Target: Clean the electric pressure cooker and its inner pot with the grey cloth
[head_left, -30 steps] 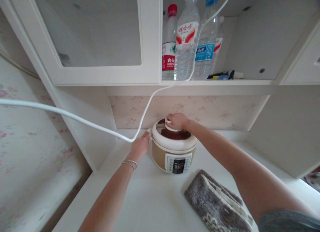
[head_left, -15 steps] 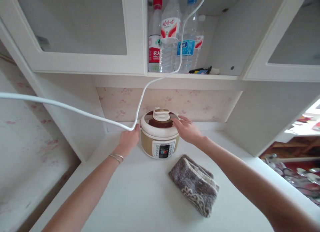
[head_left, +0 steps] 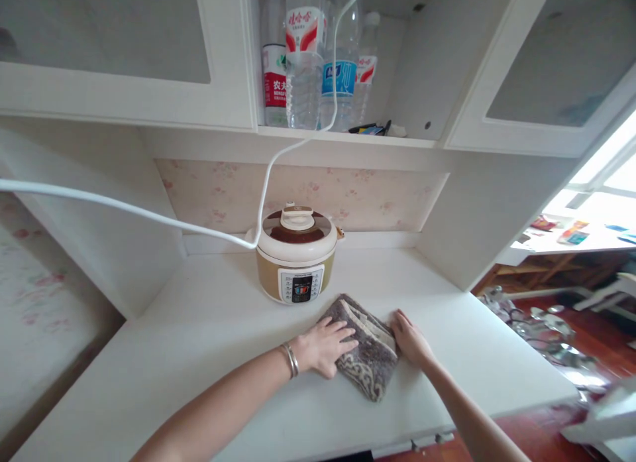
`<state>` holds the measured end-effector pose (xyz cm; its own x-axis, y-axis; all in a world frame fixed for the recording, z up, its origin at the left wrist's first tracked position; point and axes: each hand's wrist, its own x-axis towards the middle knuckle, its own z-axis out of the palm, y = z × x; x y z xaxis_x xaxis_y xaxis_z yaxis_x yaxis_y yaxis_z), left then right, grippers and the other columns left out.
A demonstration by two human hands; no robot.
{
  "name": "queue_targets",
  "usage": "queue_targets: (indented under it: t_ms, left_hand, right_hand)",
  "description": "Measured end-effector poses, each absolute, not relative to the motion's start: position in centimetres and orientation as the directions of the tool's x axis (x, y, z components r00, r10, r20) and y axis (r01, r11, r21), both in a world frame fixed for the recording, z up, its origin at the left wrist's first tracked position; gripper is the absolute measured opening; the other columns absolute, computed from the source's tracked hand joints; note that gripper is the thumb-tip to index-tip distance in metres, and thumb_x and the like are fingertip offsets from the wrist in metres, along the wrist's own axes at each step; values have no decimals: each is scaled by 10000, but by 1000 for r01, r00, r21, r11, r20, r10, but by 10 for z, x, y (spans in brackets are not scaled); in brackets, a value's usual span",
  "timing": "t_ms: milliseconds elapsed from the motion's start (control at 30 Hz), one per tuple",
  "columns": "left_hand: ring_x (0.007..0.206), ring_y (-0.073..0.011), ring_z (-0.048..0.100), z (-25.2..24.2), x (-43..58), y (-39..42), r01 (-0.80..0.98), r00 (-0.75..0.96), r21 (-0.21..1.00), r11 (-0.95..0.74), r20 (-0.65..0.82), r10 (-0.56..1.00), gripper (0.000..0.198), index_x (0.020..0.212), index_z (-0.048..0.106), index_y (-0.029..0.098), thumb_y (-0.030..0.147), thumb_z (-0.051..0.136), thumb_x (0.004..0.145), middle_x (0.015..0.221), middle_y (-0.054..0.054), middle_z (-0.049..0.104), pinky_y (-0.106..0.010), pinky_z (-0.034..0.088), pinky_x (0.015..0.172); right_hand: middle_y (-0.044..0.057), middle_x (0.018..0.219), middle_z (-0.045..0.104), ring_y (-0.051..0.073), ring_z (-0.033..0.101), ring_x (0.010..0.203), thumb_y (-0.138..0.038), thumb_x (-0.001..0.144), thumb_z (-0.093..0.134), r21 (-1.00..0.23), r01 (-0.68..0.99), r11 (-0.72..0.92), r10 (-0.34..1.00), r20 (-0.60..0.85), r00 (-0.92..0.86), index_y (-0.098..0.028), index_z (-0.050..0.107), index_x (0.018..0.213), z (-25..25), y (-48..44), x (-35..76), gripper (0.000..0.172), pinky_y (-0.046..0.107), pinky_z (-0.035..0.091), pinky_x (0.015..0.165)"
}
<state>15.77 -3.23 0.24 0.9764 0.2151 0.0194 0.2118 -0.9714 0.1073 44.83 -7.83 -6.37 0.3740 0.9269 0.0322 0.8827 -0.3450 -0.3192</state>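
A folded grey-brown towel (head_left: 370, 356) with a pale scroll pattern lies on the white counter. My left hand (head_left: 322, 346), a silver bangle on its wrist, rests on the towel's left side with fingers spread. At the right edge of the towel, my right hand (head_left: 411, 339) touches it from the side, its fingers stretched out and partly hidden. Behind them stands an electric pressure cooker (head_left: 268, 276), beige and white with a brown lid top and a front control panel. Its lid is on, and neither hand touches it.
A white cable (head_left: 199, 228) hangs from above across the cooker's left side. Several plastic bottles (head_left: 304, 84) stand in the open cupboard overhead. The white counter (head_left: 199, 382) has its front edge near me. At right, a cluttered windowsill (head_left: 586, 233) and shiny items on the floor show.
Both my hands have left the cooker's sides and come forward and down to the towel. The left fingers are now spread on it. The view has shifted right and down.
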Motion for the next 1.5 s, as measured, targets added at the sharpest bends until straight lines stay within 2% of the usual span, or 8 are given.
queue_targets:
  t_ms: [100, 300, 500, 600, 833, 1133, 1267, 1500]
  left_hand:
    - [1307, -307, 344, -12, 179, -31, 241, 966, 105, -965, 74, 249, 651, 1354, 397, 205, 402, 524, 746, 1431, -101, 409, -534, 238, 1062]
    - [1115, -220, 547, -12, 183, -29, 264, 943, 74, -962, 190, 274, 401, 1239, 485, 205, 237, 431, 843, 1205, -85, 603, -391, 392, 963]
    - [895, -199, 635, 47, 129, -12, 433, 853, 129, -892, 259, 452, 393, 1131, 535, 233, 210, 532, 739, 1036, -31, 665, -301, 500, 752]
    - [933, -195, 630, 106, 86, 7, 518, 767, 70, -852, 402, 500, 399, 1101, 555, 216, 132, 497, 715, 1017, -46, 673, -303, 496, 803]
    - [1146, -206, 520, 230, 24, 69, 631, 636, -183, -754, 679, 367, 550, 1184, 542, 208, 37, 442, 671, 1217, -52, 593, -355, 404, 986]
    - [1089, -259, 525, 271, 78, 154, 796, 503, -208, -568, 750, 430, 498, 1210, 554, 200, 36, 408, 762, 1200, -100, 580, -395, 411, 897]
    - [1060, -254, 535, 280, 115, 169, 716, 607, -295, -632, 710, 356, 455, 1189, 570, 204, 48, 418, 789, 1169, -100, 590, -396, 407, 888]
    - [1286, -214, 375, 288, 179, 183, 277, 877, -528, -803, 480, -13, 485, 1242, 543, 239, 27, 397, 831, 1309, -74, 540, -415, 283, 1048]
  right_hand:
    - [66, 1406, 444, 210, 356, 1330, -394, 919, 220, -371, 873, -317, 924, 85, 372, -231, 500, 1284, -72, -93, 448, 488, 382, 227, 1129]
    - [57, 1295, 557, 246, 501, 1216, -541, 885, 129, -597, 672, -439, 826, 27, 564, -316, 528, 1230, -68, -100, 454, 573, 392, 418, 997]
    - [77, 1210, 612, 281, 549, 1148, -598, 870, 147, -570, 688, -450, 838, -3, 545, -306, 570, 1147, -64, -107, 449, 584, 393, 434, 947]
    - [83, 1224, 602, 281, 537, 1156, -598, 876, 144, -556, 696, -454, 845, -22, 534, -264, 560, 1159, -62, -106, 448, 604, 390, 408, 965]
    - [107, 1267, 567, 273, 505, 1183, -572, 898, 140, -515, 729, -451, 860, -31, 510, -218, 533, 1182, -65, -104, 447, 601, 382, 363, 992]
    - [89, 1202, 606, 232, 566, 1081, -515, 923, 150, -501, 763, -408, 871, 38, 490, -235, 557, 1111, -64, -105, 444, 529, 337, 406, 912]
    - [68, 1151, 633, 215, 579, 1058, -499, 928, 175, -486, 780, -393, 867, 86, 490, -252, 575, 1067, -66, -103, 445, 491, 318, 412, 889]
    - [70, 1149, 621, 214, 563, 1056, -439, 933, 215, -439, 809, -390, 865, 125, 486, -243, 575, 1055, -78, -97, 452, 427, 328, 393, 902]
